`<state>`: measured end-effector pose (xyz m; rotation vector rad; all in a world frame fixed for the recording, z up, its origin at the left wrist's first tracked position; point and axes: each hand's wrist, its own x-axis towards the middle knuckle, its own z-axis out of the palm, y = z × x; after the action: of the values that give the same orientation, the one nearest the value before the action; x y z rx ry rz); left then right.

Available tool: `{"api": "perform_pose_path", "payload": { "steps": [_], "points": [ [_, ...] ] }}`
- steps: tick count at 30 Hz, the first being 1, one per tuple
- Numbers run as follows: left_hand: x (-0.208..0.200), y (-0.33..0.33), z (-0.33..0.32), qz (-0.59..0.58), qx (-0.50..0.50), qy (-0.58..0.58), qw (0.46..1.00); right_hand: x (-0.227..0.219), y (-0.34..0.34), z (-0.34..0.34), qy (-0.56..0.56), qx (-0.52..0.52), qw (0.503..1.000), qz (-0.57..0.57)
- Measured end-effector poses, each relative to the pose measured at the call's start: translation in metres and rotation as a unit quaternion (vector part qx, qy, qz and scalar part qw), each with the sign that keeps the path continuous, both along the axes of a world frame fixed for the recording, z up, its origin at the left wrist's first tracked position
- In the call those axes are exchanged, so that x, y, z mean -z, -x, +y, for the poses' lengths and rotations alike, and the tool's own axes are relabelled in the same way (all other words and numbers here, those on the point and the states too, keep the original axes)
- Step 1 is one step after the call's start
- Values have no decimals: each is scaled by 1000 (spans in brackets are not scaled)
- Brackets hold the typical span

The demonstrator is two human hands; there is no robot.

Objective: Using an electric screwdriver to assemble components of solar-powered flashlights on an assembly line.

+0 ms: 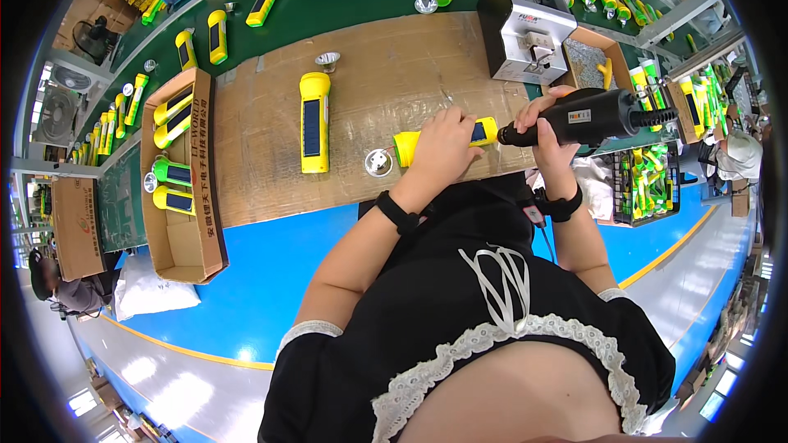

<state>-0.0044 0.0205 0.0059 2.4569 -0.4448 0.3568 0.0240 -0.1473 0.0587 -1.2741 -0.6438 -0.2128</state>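
My left hand is closed over a yellow flashlight lying on its side on a cardboard sheet. A dark solar panel shows past my fingers. Beside the flashlight's wide end lies a round reflector piece, which a thin wire seems to join to it. My right hand grips a black electric screwdriver, held nearly level. Its tip points left at the narrow end of the flashlight; whether it touches a screw cannot be made out. Farther left, a second yellow flashlight stands lengthwise, with a loose reflector above its head.
An open cardboard box with yellow and green flashlights sits at the left. A grey and black machine stands at the back right, near a tray of small screws. Several flashlights lie on the green conveyor. A black crate holds more.
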Motion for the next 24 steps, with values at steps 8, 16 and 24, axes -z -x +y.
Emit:
{"api": "perform_pose_path", "payload": {
  "steps": [8, 16, 24],
  "points": [
    [-5, -2, -2, 1, -1, 2, 1000, -1, -6, 8, 5, 17, 1000, 7],
    [-1, -1, -3, 15, -2, -3, 1000, -43, -25, -14, -129, 7, 990, -58],
    [-17, 14, 10, -11, -8, 49, 999, -69, -113, -35, -31, 232, 963, -132]
  ]
}}
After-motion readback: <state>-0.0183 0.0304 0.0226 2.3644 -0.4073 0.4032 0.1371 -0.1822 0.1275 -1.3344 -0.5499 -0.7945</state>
